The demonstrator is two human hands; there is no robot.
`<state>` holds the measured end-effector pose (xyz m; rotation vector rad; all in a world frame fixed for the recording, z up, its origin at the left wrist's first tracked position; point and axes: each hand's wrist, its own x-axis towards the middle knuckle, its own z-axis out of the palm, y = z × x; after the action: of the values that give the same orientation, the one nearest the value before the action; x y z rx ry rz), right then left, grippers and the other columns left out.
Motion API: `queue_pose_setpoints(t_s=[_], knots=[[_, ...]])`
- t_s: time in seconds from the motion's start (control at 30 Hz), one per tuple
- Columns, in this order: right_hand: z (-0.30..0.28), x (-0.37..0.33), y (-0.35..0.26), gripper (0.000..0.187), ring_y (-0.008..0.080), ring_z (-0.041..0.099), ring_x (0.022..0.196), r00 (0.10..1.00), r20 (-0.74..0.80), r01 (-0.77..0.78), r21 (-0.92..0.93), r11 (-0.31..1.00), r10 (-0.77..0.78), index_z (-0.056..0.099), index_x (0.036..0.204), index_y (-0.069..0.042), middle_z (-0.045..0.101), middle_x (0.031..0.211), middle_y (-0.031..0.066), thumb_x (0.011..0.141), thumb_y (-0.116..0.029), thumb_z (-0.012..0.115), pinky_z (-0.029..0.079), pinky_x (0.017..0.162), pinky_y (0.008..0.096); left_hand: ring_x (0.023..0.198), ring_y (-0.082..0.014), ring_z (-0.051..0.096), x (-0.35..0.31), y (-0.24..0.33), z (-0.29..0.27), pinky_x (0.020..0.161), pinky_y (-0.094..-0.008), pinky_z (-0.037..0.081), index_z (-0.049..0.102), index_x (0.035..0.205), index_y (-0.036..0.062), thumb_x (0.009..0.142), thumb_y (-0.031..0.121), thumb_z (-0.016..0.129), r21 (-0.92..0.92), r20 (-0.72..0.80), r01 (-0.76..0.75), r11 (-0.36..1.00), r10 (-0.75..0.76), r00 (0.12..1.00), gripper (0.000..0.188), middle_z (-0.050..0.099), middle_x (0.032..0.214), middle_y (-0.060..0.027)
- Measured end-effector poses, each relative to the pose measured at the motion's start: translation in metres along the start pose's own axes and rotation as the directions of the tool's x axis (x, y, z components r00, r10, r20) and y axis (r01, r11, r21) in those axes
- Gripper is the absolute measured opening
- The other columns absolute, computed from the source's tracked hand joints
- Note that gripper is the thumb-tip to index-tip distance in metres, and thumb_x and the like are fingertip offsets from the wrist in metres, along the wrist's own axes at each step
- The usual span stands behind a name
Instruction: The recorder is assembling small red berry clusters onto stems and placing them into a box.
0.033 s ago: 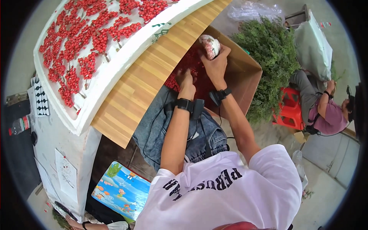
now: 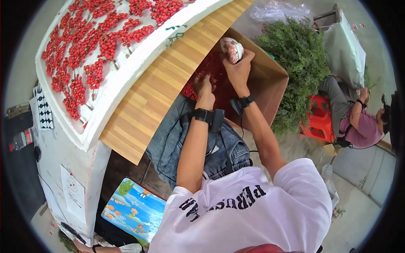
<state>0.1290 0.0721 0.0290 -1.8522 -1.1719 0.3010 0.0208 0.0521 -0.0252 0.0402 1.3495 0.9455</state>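
A cardboard box [image 2: 270, 90] stands in front of my lap, with loose red berries [image 2: 189, 91] in it. My left hand [image 2: 204, 89] is down in the box by the berries, its fingers loosely curled and apart; I see nothing held in it. Higher up, near the far side of the box, my right hand [image 2: 238, 69] is closed around a white bundle mottled with pinkish red [image 2: 231, 49]. What the bundle is exactly, I cannot make out. Each wrist wears a black strap with a small device.
A wooden board [image 2: 147, 99] overhangs the box's left side, under a white foam tray [image 2: 114, 84] of red berry sprigs. On the right are green foliage [image 2: 291, 63], a red stool [image 2: 318, 122] and a seated person [image 2: 363, 126]. A colourful picture board [image 2: 135, 211] lies lower left.
The bundle in my right hand has shifted very slightly right. My left fingers have moved a little. The tray sits slightly further left in view.
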Motion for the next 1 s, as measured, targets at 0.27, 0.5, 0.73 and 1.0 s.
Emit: queue_pose_setpoints(t_s=[0.27,0.5,0.73,1.0], knots=[[0.087,0.025,0.188,0.067,0.0456,0.060,0.095,0.924,0.212,-0.227,-0.368,0.902,0.319,0.038,0.120,0.001,0.062,0.104,0.0249,0.078,-0.040,0.071,0.049,0.081,0.0497,0.062,-0.0126,0.065,0.020,0.006,0.015,0.044,-0.0211,0.039,0.059,0.105,0.0130,0.090,0.016,0.064,0.003,-0.006,0.014,1.000,-0.014,1.000,0.016,0.065,0.090,-0.0006],[0.144,0.039,0.256,0.051,0.0422,0.060,0.100,0.910,0.323,-0.018,-0.596,0.803,0.260,0.042,0.122,-0.004,0.058,0.115,0.0230,0.089,-0.041,0.055,0.050,0.081,0.0504,0.060,-0.0136,0.065,0.050,-0.001,0.036,0.038,-0.0202,0.036,0.057,0.110,0.0096,0.094,0.019,0.060,0.072,-0.049,-0.037,0.997,0.041,0.998,0.019,0.065,0.100,-0.0042],[0.162,0.045,0.339,0.032,0.0382,0.062,0.099,0.943,0.332,0.290,-0.807,0.514,-0.011,0.050,0.126,-0.018,0.057,0.119,0.0211,0.096,-0.026,0.042,0.048,0.088,0.0500,0.067,-0.0134,0.063,0.057,-0.001,0.085,0.054,-0.0227,0.042,0.061,0.108,0.0118,0.092,0.018,0.064,0.085,-0.029,-0.006,0.996,0.008,1.000,0.018,0.066,0.095,-0.0034],[0.165,-0.008,0.330,0.042,0.0363,0.062,0.102,0.692,0.693,0.110,-0.379,0.919,0.202,0.058,0.128,-0.022,0.062,0.112,0.0249,0.089,-0.017,0.044,0.044,0.097,0.0425,0.068,-0.0122,0.060,0.069,-0.001,0.075,0.057,-0.0232,0.044,0.062,0.105,0.0084,0.092,0.016,0.063,0.057,-0.094,-0.056,0.997,0.061,0.994,0.015,0.066,0.092,-0.0042]])
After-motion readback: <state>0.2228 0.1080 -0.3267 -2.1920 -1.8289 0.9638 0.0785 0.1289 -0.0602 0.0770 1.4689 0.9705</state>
